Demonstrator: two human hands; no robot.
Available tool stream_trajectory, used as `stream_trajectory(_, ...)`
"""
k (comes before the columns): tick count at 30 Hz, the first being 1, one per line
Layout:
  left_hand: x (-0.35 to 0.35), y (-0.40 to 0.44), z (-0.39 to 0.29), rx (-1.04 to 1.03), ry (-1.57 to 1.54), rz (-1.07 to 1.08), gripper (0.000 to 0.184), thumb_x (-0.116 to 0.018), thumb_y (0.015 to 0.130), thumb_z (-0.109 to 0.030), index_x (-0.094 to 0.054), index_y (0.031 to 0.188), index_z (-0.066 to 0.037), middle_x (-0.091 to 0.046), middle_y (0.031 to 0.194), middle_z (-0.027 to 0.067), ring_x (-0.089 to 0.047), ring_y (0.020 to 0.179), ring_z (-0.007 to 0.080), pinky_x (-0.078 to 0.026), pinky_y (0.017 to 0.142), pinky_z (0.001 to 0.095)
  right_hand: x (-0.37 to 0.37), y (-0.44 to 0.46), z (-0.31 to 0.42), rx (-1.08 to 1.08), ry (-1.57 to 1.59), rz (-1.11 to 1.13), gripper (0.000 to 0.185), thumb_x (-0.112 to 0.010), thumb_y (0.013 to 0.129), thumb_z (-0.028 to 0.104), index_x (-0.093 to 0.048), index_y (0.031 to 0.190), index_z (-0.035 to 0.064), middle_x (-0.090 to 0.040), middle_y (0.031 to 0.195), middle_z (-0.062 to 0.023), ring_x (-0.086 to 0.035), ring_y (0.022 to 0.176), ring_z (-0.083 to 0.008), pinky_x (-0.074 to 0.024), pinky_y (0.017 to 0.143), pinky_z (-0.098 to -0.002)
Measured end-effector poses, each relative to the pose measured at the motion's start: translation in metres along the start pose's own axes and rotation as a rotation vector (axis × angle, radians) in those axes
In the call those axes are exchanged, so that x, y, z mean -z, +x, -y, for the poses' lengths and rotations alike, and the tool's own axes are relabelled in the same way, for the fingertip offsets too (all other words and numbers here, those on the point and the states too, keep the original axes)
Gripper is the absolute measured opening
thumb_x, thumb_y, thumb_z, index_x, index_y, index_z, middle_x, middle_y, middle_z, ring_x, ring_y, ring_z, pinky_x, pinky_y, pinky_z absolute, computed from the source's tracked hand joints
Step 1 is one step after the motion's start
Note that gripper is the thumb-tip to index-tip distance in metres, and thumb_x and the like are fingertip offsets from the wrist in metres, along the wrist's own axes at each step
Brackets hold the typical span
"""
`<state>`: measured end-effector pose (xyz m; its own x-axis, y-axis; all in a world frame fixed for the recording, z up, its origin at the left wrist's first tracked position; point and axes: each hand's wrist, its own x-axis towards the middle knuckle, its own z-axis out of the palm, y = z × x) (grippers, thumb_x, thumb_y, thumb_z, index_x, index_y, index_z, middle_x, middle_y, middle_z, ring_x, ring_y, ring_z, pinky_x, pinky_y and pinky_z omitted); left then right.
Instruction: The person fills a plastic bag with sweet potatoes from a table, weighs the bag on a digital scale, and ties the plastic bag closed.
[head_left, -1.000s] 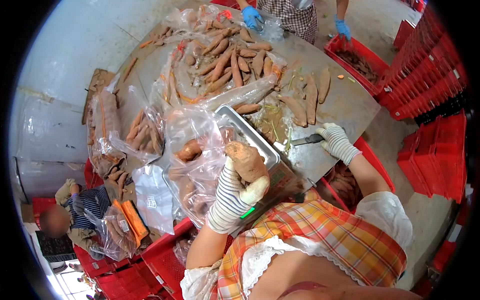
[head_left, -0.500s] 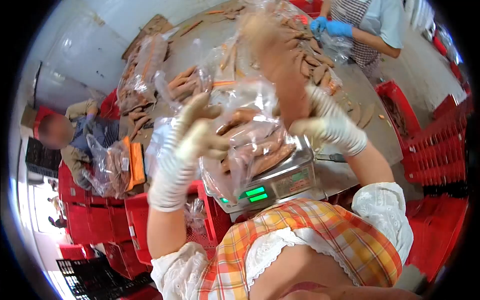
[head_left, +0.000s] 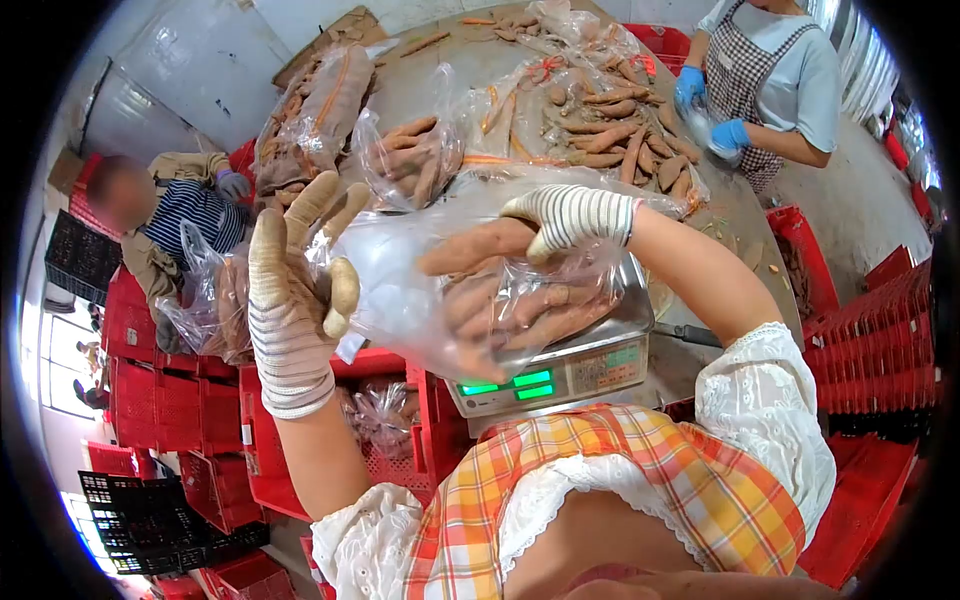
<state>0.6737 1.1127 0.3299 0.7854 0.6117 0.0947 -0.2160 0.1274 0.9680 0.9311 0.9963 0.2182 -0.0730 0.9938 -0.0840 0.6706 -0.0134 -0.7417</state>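
Observation:
A clear plastic bag of sweet potatoes [head_left: 545, 320] lies on a digital scale [head_left: 600, 368] with lit green displays. My right hand [head_left: 578, 218], in a striped white work glove, grips one long sweet potato [head_left: 478, 248] over the bag's upper part. My left hand [head_left: 300, 270], gloved alike with tan fingertips, is raised to the left of the bag. Its fingers are spread and nothing is in them. The bag's loose, blurred plastic reaches toward this hand; whether they touch I cannot tell.
Loose sweet potatoes [head_left: 625, 130] are heaped on the table, near another filled bag [head_left: 410, 160] and a mesh sack [head_left: 335, 100]. A red crate [head_left: 432, 425] holds bagged produce below the scale's left side. Co-workers stand at the left and upper right. A knife-like handle [head_left: 690, 334] lies beside the scale.
My right arm, crossing high over the heap in a blur, has come back to the bag with a sweet potato. My left hand has moved left off the bag and spread its fingers.

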Motion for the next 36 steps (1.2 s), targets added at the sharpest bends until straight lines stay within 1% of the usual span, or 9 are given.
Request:
stream_trajectory(5,-0.013,0.003,0.025,-0.033,0.354,0.021,0.046,-0.051,0.089,-0.042,-0.057,0.117,-0.006,-0.064,0.104,0.0094,-0.04,0.041,0.0013,-0.025,0.035,0.0154,0.001,-0.013,-0.005,-0.212,0.001,-0.086,0.061,-0.07,0.072,0.032,-0.05,0.121,0.0007,-0.06,0.11,-0.0181,-0.057,0.102,-0.0294,-0.0447,0.086,-0.0361)
stream_trajectory(7,-0.013,0.004,0.033,0.177,0.485,0.163,0.033,-0.053,0.089,-0.031,-0.063,0.107,-0.006,-0.066,0.097,0.0064,-0.047,0.048,0.0029,-0.035,0.043,0.017,0.001,-0.023,-0.008,-0.158,-0.107,-0.049,0.063,-0.068,0.075,0.036,-0.048,0.124,0.002,-0.058,0.114,-0.0182,-0.056,0.105,-0.0284,-0.0429,0.089,-0.0361)
stream_trajectory(11,0.002,0.028,0.109,0.01,0.921,0.481,0.026,-0.054,0.086,-0.018,-0.063,0.105,-0.001,-0.065,0.082,0.0042,-0.059,0.074,0.0137,-0.049,0.068,0.0288,-0.001,-0.031,-0.03,-0.086,0.035,-0.022,0.065,-0.067,0.076,0.034,-0.044,0.129,0.0035,-0.055,0.121,-0.0179,-0.051,0.113,-0.028,-0.0388,0.097,-0.0353)
stream_trajectory(16,-0.002,0.052,0.154,-0.184,1.375,0.559,0.027,-0.052,0.083,-0.025,-0.06,0.099,-0.004,-0.064,0.086,0.0203,-0.062,0.078,0.0354,-0.049,0.071,0.0433,-0.012,-0.031,-0.042,0.057,-0.082,-0.173,0.064,-0.062,0.08,0.033,-0.039,0.134,0.0095,-0.052,0.125,-0.0188,-0.05,0.115,-0.034,-0.0386,0.097,-0.0361)
stream_trajectory(23,0.007,0.066,0.17,0.05,1.104,0.697,0.048,-0.059,0.08,-0.038,-0.056,0.111,0.0,-0.063,0.094,0.0235,-0.062,0.087,0.036,-0.05,0.077,0.0399,-0.013,-0.028,-0.022,-0.325,-0.258,-0.066,0.065,-0.062,0.08,0.033,-0.037,0.137,0.0136,-0.054,0.121,-0.0186,-0.055,0.107,-0.0338,-0.0428,0.092,-0.0371)
stream_trajectory(27,0.003,0.055,0.169,0.15,0.956,0.713,0.05,-0.065,0.077,-0.035,-0.055,0.111,0.001,-0.064,0.093,0.022,-0.063,0.086,0.0322,-0.051,0.075,0.0362,-0.026,-0.026,-0.051,-0.044,-0.276,-0.285,0.059,-0.061,0.078,0.041,-0.046,0.126,0.01,-0.061,0.097,-0.0226,-0.061,0.086,-0.0373,-0.0473,0.074,-0.0415)
stream_trajectory(29,-0.002,0.052,0.163,0.222,0.987,0.708,0.052,-0.067,0.078,-0.029,-0.052,0.117,0.001,-0.063,0.1,0.0197,-0.063,0.092,0.0274,-0.05,0.079,0.0322,-0.023,-0.026,-0.051,-0.119,-0.229,-0.228,0.058,-0.06,0.078,0.043,-0.047,0.123,0.0098,-0.061,0.096,-0.0237,-0.061,0.086,-0.0376,-0.0474,0.073,-0.0413)
stream_trajectory(32,-0.002,0.052,0.164,-0.036,1.238,0.631,0.052,-0.06,0.081,-0.029,-0.049,0.121,0.002,-0.061,0.101,0.0243,-0.061,0.094,0.0362,-0.049,0.08,0.0375,-0.019,-0.026,-0.044,-0.187,-0.215,-0.192,0.059,-0.061,0.077,0.044,-0.048,0.122,0.0072,-0.062,0.093,-0.0239,-0.061,0.084,-0.0375,-0.0476,0.073,-0.0407)
stream_trajectory(36,-0.007,0.061,0.175,-0.051,1.621,0.711,0.057,-0.05,0.084,-0.034,-0.042,0.127,0.003,-0.055,0.114,0.0268,-0.057,0.101,0.0378,-0.046,0.085,0.0417,-0.023,-0.03,-0.045,-0.164,-0.098,-0.337,0.061,-0.061,0.078,0.043,-0.048,0.121,0.0026,-0.061,0.098,-0.025,-0.06,0.091,-0.037,-0.0466,0.079,-0.0391)
